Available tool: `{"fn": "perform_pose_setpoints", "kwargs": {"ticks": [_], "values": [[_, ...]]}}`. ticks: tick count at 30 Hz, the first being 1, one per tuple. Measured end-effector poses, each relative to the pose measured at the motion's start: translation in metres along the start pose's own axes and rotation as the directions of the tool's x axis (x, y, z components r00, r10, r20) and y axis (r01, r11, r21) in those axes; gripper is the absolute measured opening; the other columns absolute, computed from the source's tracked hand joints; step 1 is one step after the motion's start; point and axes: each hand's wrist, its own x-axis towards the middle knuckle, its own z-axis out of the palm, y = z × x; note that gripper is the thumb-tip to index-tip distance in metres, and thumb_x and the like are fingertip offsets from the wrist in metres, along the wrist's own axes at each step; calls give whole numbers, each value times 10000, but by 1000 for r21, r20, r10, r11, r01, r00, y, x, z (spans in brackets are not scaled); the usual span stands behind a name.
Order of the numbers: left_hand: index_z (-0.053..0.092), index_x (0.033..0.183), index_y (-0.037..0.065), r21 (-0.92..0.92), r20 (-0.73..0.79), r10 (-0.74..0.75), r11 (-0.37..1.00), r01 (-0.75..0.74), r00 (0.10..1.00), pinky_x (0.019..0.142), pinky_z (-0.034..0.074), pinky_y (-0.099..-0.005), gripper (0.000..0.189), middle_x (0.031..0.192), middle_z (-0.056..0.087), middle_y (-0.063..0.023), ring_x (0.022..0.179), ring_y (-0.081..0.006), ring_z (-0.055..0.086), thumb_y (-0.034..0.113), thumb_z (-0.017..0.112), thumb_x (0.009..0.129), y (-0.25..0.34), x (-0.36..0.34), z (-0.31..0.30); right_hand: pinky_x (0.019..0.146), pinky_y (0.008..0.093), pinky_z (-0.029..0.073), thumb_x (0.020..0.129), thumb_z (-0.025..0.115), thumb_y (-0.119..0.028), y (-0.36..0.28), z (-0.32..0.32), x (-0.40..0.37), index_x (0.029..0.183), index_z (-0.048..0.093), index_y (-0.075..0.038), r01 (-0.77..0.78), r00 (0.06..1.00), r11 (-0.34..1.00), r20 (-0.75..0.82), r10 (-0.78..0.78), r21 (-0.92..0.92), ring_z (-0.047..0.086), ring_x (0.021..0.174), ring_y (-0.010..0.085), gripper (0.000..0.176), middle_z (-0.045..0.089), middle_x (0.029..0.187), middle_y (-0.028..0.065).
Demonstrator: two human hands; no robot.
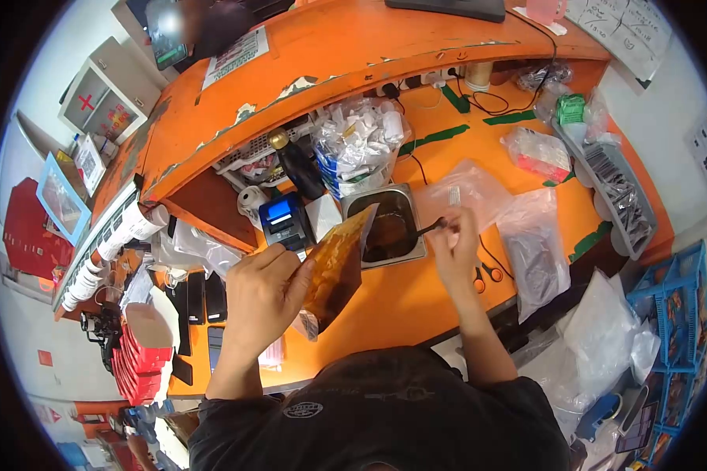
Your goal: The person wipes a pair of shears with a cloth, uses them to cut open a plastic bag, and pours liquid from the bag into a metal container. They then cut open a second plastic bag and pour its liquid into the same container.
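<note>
My left hand (261, 284) is closed on the edge of a printed yellow-brown pouch (336, 271), tilted beside the metal pan. A square steel pan (379, 193) on the orange counter contains a dark brown substance, partly hidden by the pouch. My right hand (457, 250) pinches the dark handle of what looks like a spoon (428, 229). Its lower end reaches into the pan and cannot be made out. Orange-handled scissors (487, 278) lie just below my right hand.
Behind the pan are a bag-lined bin of crumpled paper (361, 137), a black bottle (297, 165) and a small printer (285, 220). To the right lie a plastic bag of dark contents (532, 251) and a grey tray of wrapped items (622, 192). Red cartons (137, 365) are stacked left.
</note>
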Motion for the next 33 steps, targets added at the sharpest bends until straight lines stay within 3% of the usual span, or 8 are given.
{"fn": "perform_pose_setpoints", "kwargs": {"ticks": [3, 6, 8, 13, 15, 21, 31, 33], "values": [[528, 627, 29, 7, 11, 1, 1000, -1, 1000, 450, 374, -348, 167, 582, 470, -77, 483, -262, 487, 93, 643, 729, 5, 1, -5, 727, 276, 427, 693, 469, 35, -12, 32, -41, 1076, 473, -5, -447, 851, 643, 516, 92, 622, 514, 860, 158, 386, 519, 952, 72], [523, 620, 28, -31, 6, -18, 999, 18, 1000, 445, 375, -351, 176, 575, 466, -77, 474, -261, 486, 93, 640, 733, 13, 3, -12, 744, 254, 410, 688, 462, 17, -24, 55, -74, 1169, 444, -20, -294, 843, 837, 538, 0, 461, 495, 866, 134, 483, 524, 979, 57], [515, 609, 27, -68, 27, -66, 995, 68, 997, 439, 376, -351, 186, 569, 464, -79, 468, -265, 485, 87, 639, 733, 21, 7, -11, 785, 265, 391, 688, 450, -6, -24, 61, -91, 1247, 406, -38, -854, 420, 384, 901, 108, 351, 478, 915, 146, 561, 520, 1015, 44], [540, 614, -5, -36, 133, -17, 999, 22, 991, 485, 411, -393, 198, 609, 510, -133, 545, -312, 538, 128, 617, 739, 9, 25, 31, 802, 279, 373, 758, 415, -30, 0, 93, -140, 1276, 373, -29, -904, 355, 280, 932, 73, 323, 464, 961, 146, 520, 504, 1106, 35], [547, 618, -6, -23, 166, -3, 1000, 7, 986, 506, 423, -403, 191, 627, 528, -141, 568, -319, 549, 133, 615, 730, 1, 34, 51, 836, 290, 363, 769, 387, -11, -4, 98, -151, 1238, 398, -7, -947, 316, -19, 940, 131, 321, 483, 936, 160, 468, 516, 1086, 48], [572, 611, -11, 63, 326, -36, 998, 17, 945, 587, 433, -426, 254, 664, 557, -168, 664, -346, 564, 212, 650, 702, -20, 56, 93, 833, 366, 411, 802, 392, 29, 1, 98, -156, 1093, 423, -37, -990, 82, -116, 996, 35, 85, 509, 1057, 246, 300, 528, 1120, 154], [614, 688, -4, 218, 494, -57, 974, -60, 868, 670, 479, -421, 241, 736, 599, -186, 756, -343, 597, 228, 667, 655, -30, 94, 124, 861, 353, 358, 848, 404, -65, -6, 91, -146, 1012, 507, -28, -993, 95, -82, 976, -196, 80, 536, 999, 215, 197, 571, 1018, 109], [617, 743, -8, 308, 521, -84, 946, -96, 850, 689, 489, -417, 244, 784, 610, -184, 795, -338, 602, 216, 661, 657, -25, 99, 125, 839, 313, 353, 892, 391, -92, -11, 86, -141, 1023, 502, -38, -979, 117, 141, 971, -210, 148, 537, 932, 195, 181, 561, 951, 73]]}}
